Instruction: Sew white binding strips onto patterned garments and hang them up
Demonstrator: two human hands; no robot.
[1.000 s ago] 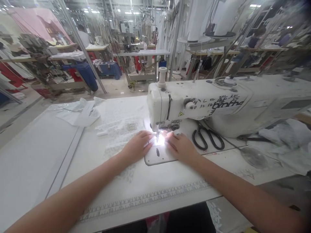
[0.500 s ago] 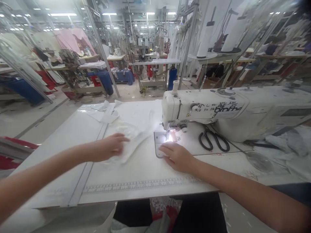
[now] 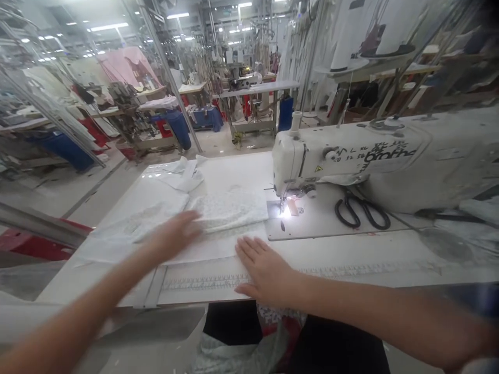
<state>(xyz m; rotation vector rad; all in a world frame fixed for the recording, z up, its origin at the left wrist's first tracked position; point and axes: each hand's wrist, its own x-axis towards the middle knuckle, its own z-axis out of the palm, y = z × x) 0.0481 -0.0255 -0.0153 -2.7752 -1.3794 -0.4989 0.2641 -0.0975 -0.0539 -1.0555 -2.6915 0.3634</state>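
Note:
A white, lace-like piece of fabric (image 3: 230,208) lies spread on the sewing table, its right end beside the lit needle area of the sewing machine (image 3: 323,156). My left hand (image 3: 177,236) is over the left part of this fabric, fingers stretched forward and somewhat blurred. Palm down, my right hand (image 3: 268,272) rests at the fabric's near edge, left of and nearer to me than the needle plate (image 3: 283,231). Its fingers are straight and the thumb stands apart. Neither hand visibly grips anything.
Black-handled scissors (image 3: 362,210) lie under the machine arm. A printed ruler strip (image 3: 202,283) runs along the table's front edge. More white cloth (image 3: 179,174) is heaped at the far left, and grey fabric (image 3: 234,353) hangs by my lap.
My right hand has moved left and toward me, off the needle plate. The white fabric is now spread flatter, reaching the needle plate and further left. The view has shifted left.

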